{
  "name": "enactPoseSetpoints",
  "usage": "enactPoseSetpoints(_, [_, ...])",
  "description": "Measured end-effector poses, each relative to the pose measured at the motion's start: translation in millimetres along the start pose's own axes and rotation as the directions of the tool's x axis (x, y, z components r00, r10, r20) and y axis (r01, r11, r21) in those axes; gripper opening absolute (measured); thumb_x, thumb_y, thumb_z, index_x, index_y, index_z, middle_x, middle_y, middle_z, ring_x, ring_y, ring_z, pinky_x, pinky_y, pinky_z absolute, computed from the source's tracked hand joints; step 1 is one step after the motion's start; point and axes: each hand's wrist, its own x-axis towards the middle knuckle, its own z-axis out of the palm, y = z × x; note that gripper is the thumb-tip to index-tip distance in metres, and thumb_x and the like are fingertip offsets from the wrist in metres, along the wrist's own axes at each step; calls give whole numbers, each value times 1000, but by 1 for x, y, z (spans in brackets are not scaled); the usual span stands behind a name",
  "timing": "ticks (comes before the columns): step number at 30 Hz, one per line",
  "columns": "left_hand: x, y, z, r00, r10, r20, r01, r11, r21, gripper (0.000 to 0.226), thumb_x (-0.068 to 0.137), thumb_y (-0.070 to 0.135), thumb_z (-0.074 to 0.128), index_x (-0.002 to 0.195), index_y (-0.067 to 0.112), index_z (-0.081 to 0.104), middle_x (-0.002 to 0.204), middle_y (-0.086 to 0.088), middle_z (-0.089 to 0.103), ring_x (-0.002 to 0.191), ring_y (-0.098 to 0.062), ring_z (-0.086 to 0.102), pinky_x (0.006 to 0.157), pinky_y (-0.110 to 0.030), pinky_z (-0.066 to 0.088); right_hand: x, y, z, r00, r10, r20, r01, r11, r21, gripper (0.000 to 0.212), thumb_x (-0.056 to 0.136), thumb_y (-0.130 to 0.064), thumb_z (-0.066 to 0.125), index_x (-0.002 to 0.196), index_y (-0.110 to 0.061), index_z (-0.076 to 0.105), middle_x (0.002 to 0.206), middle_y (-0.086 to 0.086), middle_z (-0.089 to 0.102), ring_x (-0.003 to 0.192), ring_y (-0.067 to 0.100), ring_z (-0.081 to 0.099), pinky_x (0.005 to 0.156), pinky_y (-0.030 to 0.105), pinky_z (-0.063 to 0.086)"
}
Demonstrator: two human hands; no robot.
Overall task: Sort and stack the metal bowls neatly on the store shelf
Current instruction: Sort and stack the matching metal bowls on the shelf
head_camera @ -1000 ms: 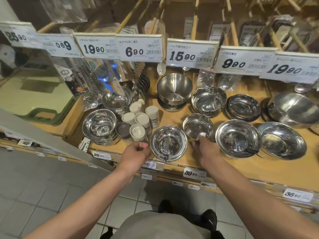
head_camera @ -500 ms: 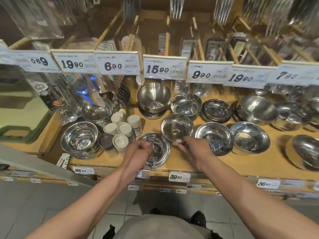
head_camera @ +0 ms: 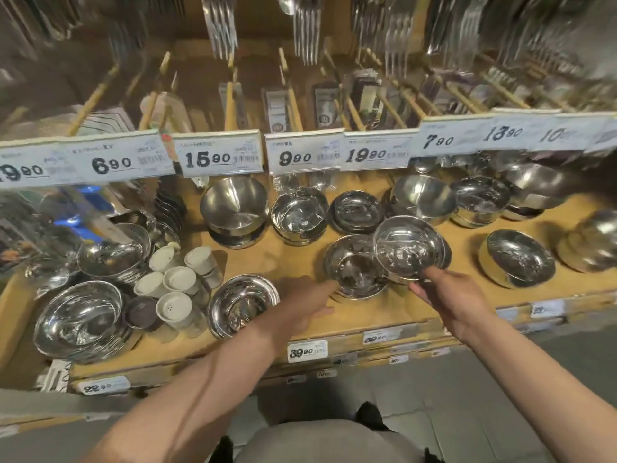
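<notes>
Far left, front of the wooden shelf (head_camera: 293, 262): a stack of wide, polished steel bowls (head_camera: 78, 320), nested, tilted toward the camera. Behind it: a second nested stack (head_camera: 113, 252), equally mirror-bright. Just right of both: a cluster of white cylindrical shakers (head_camera: 175, 279) with flat perforated tops, upright, touching one another, and one dark round lid (head_camera: 140, 312) among them.

Front centre: a single shallow steel dish (head_camera: 242, 304), round, broad-rimmed, empty. The left hand (head_camera: 297, 312) hovers just right of it, fingers loosely spread, holding nothing; its fingertips are near the lower rim of a medium bowl (head_camera: 355, 265) resting on the shelf.

Rear centre: a deep brushed-steel bowl (head_camera: 235, 207), tilted, seated on another bowl. To its right: a straight-walled polished bowl (head_camera: 298, 213), then a stack of dark shallow dishes (head_camera: 357, 210).

The right hand (head_camera: 457, 302) pinches the near rim of a raised bowl (head_camera: 409, 247), thumb on the rim. This bowl is polished, round, empty, tilted toward the camera, overlapping the right edge of the medium bowl; whether they touch cannot be told.

Right: further steel bowls, one tilted front bowl (head_camera: 519, 257); the rest are blurred.

Above: a row of white price tags (head_camera: 220, 157)
</notes>
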Motion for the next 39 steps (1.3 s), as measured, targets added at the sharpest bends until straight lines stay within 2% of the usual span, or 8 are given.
enactPoseSetpoints(4, [19,4,26,998,-17,-63,16,1000,-23,52,92,15,72,138,2,51,117,-11,62,96,-21,69,70,-27,62,4,5,-32,999,34,-41,-34,999,-12,14,91,3,65,97,16,64,80,17,74,63,13,73,57,17,57])
enactPoseSetpoints(8, [24,3,37,992,80,-98,-75,996,50,38,90,-3,65,127,4,64,117,-15,69,99,-25,70,72,-28,63,9,8,-54,998,62,-19,-63,996,-60,19,91,1,66,102,16,65,95,23,71,71,16,71,60,18,59])
enactPoseSetpoints(14, [16,18,38,995,-4,-97,5,1000,18,20,99,8,59,117,0,62,126,-11,69,105,-33,72,96,-49,57,19,-8,-60,996,74,46,-70,995,-75,20,94,1,62,106,17,63,99,24,71,74,20,70,71,25,61])
enactPoseSetpoints(19, [-12,29,18,995,80,-59,-83,995,-57,29,90,3,70,117,-1,61,80,-9,78,67,-18,75,57,-25,60,27,-21,-41,984,105,143,-98,994,-57,16,93,2,63,105,13,65,109,23,70,96,26,71,64,22,62])
enactPoseSetpoints(23, [-28,29,-16,979,120,-165,-140,983,-118,27,90,-1,66,116,-6,62,76,-23,69,58,-25,55,69,-44,49,34,-20,-12,969,121,217,-99,989,-113,17,90,3,65,105,10,68,110,22,72,106,27,70,70,24,62])
enactPoseSetpoints(31, [-66,-4,-89,923,63,-380,-187,936,-299,32,91,-8,59,123,-4,59,100,-23,76,76,-28,72,62,-31,63,59,8,38,959,114,261,-26,947,-319,13,92,-3,66,100,7,68,90,15,76,71,16,73,59,21,60])
enactPoseSetpoints(36, [-84,-26,-108,900,7,-436,-185,911,-368,31,94,-11,54,124,-4,57,108,-33,70,79,-33,67,56,-29,54,76,30,42,978,34,204,82,842,-534,16,93,-17,66,95,-1,69,77,12,77,72,27,75,87,48,59])
enactPoseSetpoints(39, [-89,-35,-117,908,-23,-419,-165,898,-407,26,96,-8,57,122,-7,59,106,-32,72,74,-33,69,52,-26,57,78,37,44,975,-24,221,158,774,-614,14,89,-22,67,91,-9,68,80,12,76,79,32,75,86,54,59])
